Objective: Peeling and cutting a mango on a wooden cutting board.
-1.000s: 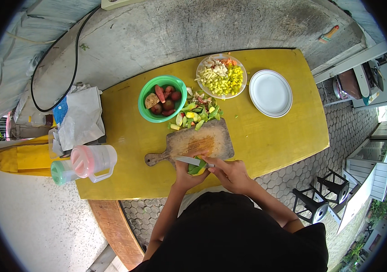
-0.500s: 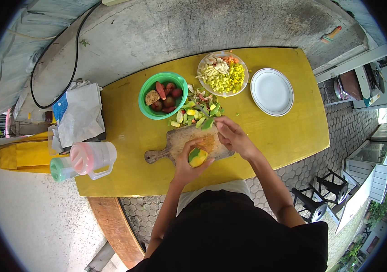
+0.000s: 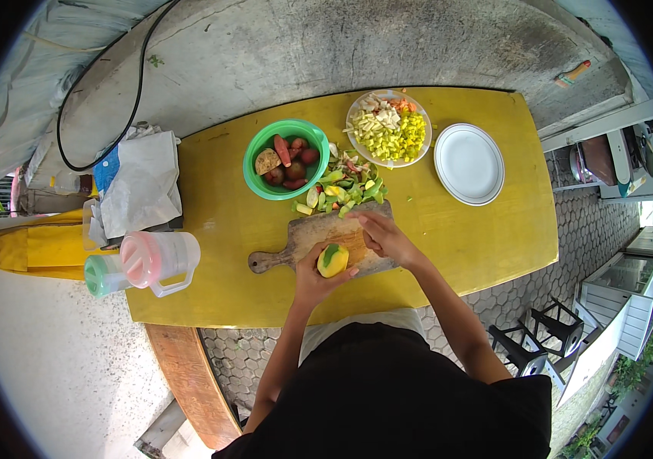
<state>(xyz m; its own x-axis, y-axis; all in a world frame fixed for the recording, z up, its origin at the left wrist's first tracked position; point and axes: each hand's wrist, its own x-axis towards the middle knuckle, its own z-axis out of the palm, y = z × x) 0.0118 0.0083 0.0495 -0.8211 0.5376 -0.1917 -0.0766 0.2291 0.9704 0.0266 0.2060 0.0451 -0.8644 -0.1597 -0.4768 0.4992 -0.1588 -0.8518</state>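
A yellow mango (image 3: 333,262), with a patch of green skin on it, rests in my left hand (image 3: 316,281), whose fingers curl round it over the near part of a wooden cutting board (image 3: 307,238). My right hand (image 3: 389,239) is closed at the board's right side, gripping a small knife; its blade hardly shows now but stood out half a second ago. Just beyond the board lies a heap of peels and scraps (image 3: 349,185) in green, yellow and pink.
Left of the scraps stands a green bowl (image 3: 248,164) of reddish-brown produce. Behind is a plate of diced fruit (image 3: 388,138), with white plates (image 3: 469,164) stacked to its right. Pitchers with pink (image 3: 140,260) and green (image 3: 95,275) lids stand at the yellow table's (image 3: 487,245) left end.
My right hand has drawn back slightly toward me from the scraps, and the green peel near its fingertips has dropped away. The mango has turned a little in my left hand. The view has shifted slightly.
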